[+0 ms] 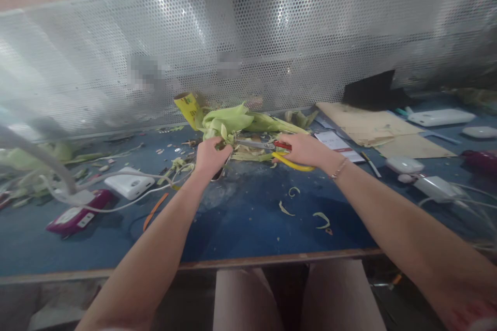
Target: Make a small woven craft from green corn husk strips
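Observation:
My left hand [212, 156] is closed around the lower end of a bunch of pale green leaves [233, 121] lying on the blue worktop [240, 222]. My right hand [306, 149] grips scissors [267, 147] with red and yellow handles. Their metal blades point left toward the leaves, right beside my left fingers. A yellow tape roll [188, 106] stands just behind the leaves.
A perforated metal screen [248, 41] walls off the back. Left lie a white device [129, 184], a magenta device [77, 214] and white cables. Right are cardboard sheets [373, 126], a paper card [336, 145] and white chargers [437, 186]. Leaf scraps [322, 219] dot the bench.

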Motion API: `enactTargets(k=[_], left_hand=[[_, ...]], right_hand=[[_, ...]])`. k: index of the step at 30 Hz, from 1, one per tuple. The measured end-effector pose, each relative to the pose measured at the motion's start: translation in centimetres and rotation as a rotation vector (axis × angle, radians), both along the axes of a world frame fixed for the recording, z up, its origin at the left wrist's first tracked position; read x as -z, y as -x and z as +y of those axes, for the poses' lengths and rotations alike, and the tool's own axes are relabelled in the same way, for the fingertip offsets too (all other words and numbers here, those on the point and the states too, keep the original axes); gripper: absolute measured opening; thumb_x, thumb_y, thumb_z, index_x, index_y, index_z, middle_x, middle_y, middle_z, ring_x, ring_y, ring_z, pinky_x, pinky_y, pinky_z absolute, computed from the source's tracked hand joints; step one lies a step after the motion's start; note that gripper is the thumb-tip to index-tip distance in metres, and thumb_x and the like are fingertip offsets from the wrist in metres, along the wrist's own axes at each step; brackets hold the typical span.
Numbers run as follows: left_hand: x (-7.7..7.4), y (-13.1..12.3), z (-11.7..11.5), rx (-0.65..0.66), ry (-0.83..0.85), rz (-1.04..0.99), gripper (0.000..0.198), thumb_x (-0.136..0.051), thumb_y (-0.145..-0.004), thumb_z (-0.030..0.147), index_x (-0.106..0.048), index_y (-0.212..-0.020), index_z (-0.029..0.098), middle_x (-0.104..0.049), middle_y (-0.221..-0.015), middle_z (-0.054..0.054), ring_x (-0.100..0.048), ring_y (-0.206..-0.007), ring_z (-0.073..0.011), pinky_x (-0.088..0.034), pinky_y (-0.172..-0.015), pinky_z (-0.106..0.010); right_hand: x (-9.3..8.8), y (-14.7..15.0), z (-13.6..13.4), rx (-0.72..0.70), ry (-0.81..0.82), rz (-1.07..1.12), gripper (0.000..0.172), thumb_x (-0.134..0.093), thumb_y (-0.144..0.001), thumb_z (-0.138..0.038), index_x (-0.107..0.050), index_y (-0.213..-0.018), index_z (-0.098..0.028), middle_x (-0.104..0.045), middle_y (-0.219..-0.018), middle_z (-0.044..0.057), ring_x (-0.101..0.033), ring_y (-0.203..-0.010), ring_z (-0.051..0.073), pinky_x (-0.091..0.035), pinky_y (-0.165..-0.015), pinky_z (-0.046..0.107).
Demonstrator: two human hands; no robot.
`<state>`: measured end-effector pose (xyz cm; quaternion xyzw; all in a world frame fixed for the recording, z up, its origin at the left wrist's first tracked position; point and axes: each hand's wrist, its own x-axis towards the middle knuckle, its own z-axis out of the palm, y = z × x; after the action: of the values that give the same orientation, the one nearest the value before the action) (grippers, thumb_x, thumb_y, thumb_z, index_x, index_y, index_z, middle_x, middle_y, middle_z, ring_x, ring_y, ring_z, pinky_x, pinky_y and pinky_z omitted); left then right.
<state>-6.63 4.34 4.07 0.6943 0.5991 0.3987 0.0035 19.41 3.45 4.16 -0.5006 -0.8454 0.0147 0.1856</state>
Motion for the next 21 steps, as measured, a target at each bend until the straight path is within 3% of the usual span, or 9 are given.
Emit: enactTargets(k=[4, 10, 21], left_hand=[[-0.2, 0.0, -0.1, 0.037, 0.092, -0.075, 0.019, -0.052, -0.064, 0.031, -0.045, -0.052, 0.018, -0.034, -0.049, 0.003, -0.031, -0.051, -0.0104, -0.024, -0.050, -0.027], [-0.2, -0.2, -0.1, 0.081, 0.152, -0.026, 0.026, -0.051, -0.064, 0.030, -0.034, -0.047, 0.020, -0.026, -0.049, 0.003, -0.026, -0.052, -0.0103, -0.022, -0.051, -0.027], [0.0, -0.1, 0.0, 0.106, 0.203, -0.003, 0.030, -0.050, -0.065, 0.031, -0.028, -0.048, 0.021, -0.021, -0.050, 0.003, -0.024, -0.050, -0.0109, -0.019, -0.051, -0.027]], right_hand=[[0.1, -0.3, 0.4, -0.052, 0.080, 0.034, 0.043, -0.056, -0.073, -0.063, -0.051, -0.073, -0.020, -0.058, -0.072, 0.002, -0.050, -0.063, 0.016, -0.030, -0.055, 0.027], [0.9, -1.3, 1.7, -0.194, 0.215, 0.039, 0.046, -0.058, -0.072, -0.065, -0.054, -0.072, -0.018, -0.056, -0.073, 0.001, -0.047, -0.064, 0.013, -0.032, -0.059, 0.026], [1.2, -1.7, 2.0, -0.239, 0.239, 0.033, 0.045, -0.058, -0.073, -0.062, -0.055, -0.070, -0.018, -0.050, -0.068, -0.002, -0.039, -0.060, 0.011, -0.029, -0.058, 0.025]])
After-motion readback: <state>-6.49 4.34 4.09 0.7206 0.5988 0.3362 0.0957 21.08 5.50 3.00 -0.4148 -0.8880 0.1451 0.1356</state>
